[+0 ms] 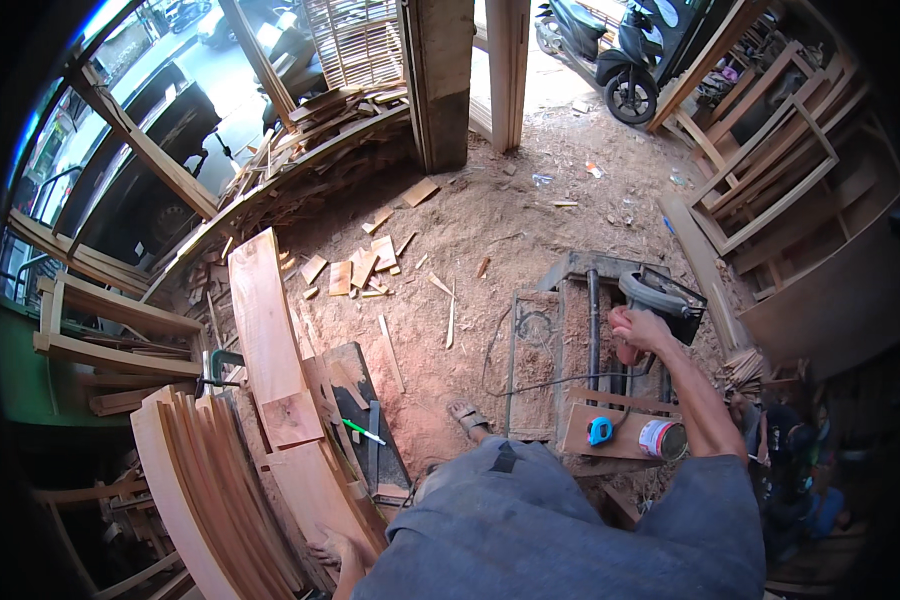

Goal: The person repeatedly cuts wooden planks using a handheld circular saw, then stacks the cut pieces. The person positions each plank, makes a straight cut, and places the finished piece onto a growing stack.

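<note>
My right hand [638,330] reaches out and grips the handle of a grey circular saw [660,298] that rests on a dusty low workbench [570,350]. My left hand [332,549] rests at the lower end of a long reddish wooden plank [270,340], fingers on its edge. The plank lies on a stack of curved wooden boards [210,480]. A green pen [365,432] lies on a dark board beside the plank. On the bench's near shelf sit a blue tape measure [600,431] and a round tin [662,439]. My sandalled foot [468,417] stands in sawdust.
Sawdust and wood offcuts [355,272] cover the floor. Wooden frames [770,140] lean at the right. A concrete pillar [440,80] stands ahead, with scooters [620,50] beyond it. A green clamp [215,365] sits left of the plank. A cord [510,380] trails over the bench.
</note>
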